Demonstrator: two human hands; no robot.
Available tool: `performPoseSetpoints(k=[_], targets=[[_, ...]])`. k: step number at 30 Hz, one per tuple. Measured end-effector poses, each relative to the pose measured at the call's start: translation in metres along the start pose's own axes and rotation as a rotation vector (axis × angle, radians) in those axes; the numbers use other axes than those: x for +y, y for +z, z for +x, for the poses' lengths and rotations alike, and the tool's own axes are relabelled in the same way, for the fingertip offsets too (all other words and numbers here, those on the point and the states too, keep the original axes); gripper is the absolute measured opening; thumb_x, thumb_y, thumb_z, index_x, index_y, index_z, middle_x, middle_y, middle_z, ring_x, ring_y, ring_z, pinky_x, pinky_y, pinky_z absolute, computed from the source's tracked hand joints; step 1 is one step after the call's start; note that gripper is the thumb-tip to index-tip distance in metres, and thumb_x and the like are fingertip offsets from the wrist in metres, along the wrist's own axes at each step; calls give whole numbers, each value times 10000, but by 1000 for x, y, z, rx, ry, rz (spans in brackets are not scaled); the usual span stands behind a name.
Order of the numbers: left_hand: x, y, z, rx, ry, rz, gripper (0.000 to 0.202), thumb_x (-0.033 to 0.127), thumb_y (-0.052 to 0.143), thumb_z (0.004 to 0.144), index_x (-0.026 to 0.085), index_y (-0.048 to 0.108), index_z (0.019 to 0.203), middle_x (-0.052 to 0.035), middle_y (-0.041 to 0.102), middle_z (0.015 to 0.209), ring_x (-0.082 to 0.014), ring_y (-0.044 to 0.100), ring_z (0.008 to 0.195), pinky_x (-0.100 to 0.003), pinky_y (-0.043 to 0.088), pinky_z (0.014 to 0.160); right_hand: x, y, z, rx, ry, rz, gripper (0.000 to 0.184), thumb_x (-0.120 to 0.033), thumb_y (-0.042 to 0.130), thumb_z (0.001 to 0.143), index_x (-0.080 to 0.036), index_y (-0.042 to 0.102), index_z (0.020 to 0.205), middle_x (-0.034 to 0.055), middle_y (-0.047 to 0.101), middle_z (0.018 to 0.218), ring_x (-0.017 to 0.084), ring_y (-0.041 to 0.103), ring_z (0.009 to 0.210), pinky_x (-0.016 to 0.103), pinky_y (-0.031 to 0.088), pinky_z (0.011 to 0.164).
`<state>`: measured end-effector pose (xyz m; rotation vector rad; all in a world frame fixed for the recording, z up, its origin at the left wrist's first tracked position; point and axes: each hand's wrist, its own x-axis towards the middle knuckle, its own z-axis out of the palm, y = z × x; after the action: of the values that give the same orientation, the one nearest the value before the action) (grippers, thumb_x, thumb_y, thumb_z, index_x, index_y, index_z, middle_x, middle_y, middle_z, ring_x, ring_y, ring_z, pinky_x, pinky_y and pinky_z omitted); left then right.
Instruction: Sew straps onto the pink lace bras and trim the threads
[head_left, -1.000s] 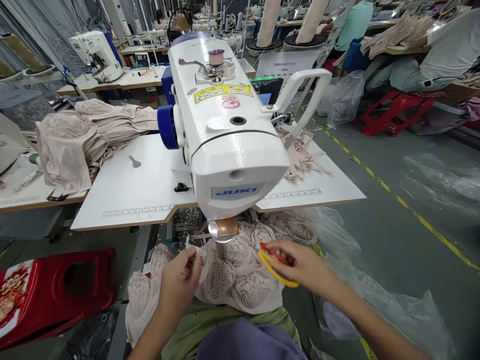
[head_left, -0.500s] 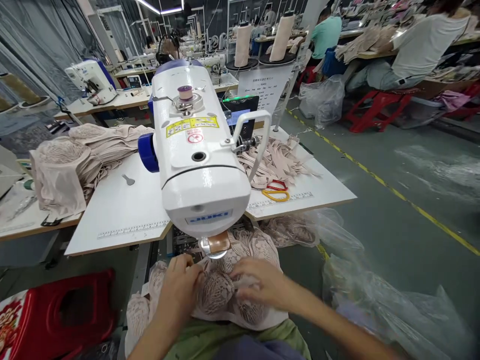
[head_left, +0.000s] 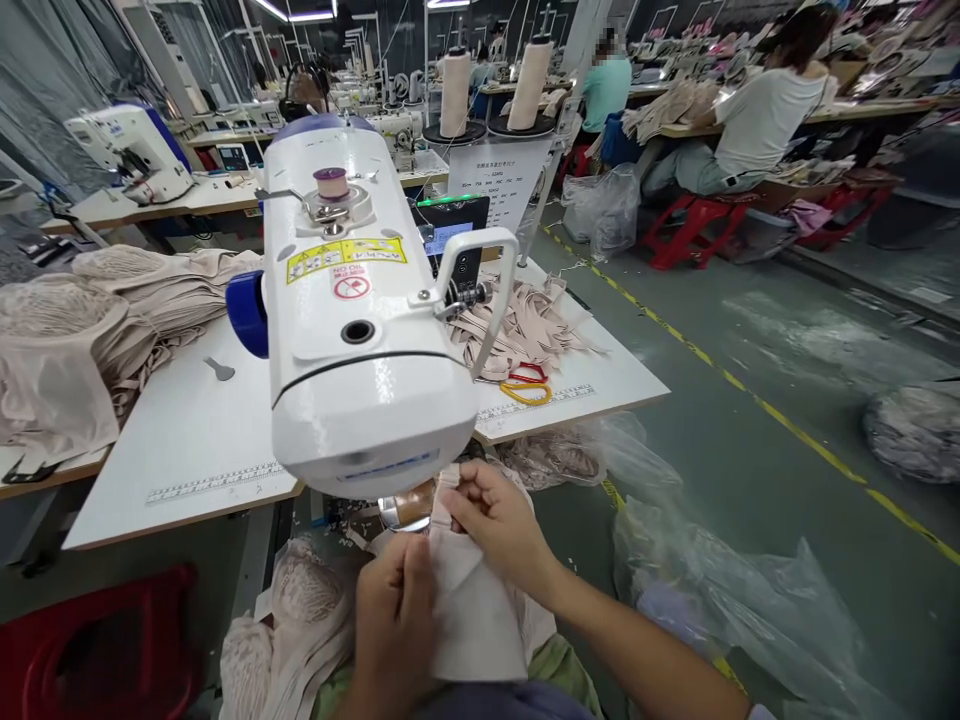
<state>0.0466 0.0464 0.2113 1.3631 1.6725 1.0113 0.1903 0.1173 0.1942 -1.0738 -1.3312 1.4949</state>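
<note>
A beige bra (head_left: 476, 622) hangs from both hands over my lap, its smooth band panel facing me. My left hand (head_left: 396, 605) is closed on the band's left edge, thumb on top. Higher up, my right hand (head_left: 504, 522) pinches the band's narrow end (head_left: 444, 500), a short ridged strip. Just behind the fingers is the front of a white sewing machine (head_left: 367, 410), with a metal and copper-coloured part (head_left: 412, 507) below its head. More beige lace bras (head_left: 311, 590) lie at the left of my lap.
A stack of beige bras (head_left: 142, 300) lies on the left of the white table (head_left: 202, 430). Cut straps (head_left: 525, 325) and yellow-handled scissors (head_left: 526, 393) are at the right. A red stool (head_left: 161, 620) stands lower left; plastic bags (head_left: 735, 590) cover floor at right.
The lace cups that lay under my hands have turned out of sight, and the smooth band is now lifted. My right hand has gone from loose fingers to a pinch. The view has shifted right.
</note>
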Motion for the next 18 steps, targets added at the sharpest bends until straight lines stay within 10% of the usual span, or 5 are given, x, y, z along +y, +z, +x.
performPoseSetpoints(k=[5,18], targets=[[-20,-11,4,109,241,291,254,356,586,938,247,736,1112,-58,785,871,-220,705,733,-291,450,684,-12,-10,42,-45,-96,-276,112,-323,590,912,-212,574,905,-45,609,642,141,594,607,247,456,592],[-24,-22,23,184,513,629,324,304,512,993,204,718,1223,-57,793,768,-152,706,576,-203,493,562,-34,-8,75,-101,-263,-591,108,-197,582,878,-244,678,892,-11,673,687,206,633,731,299,523,720]])
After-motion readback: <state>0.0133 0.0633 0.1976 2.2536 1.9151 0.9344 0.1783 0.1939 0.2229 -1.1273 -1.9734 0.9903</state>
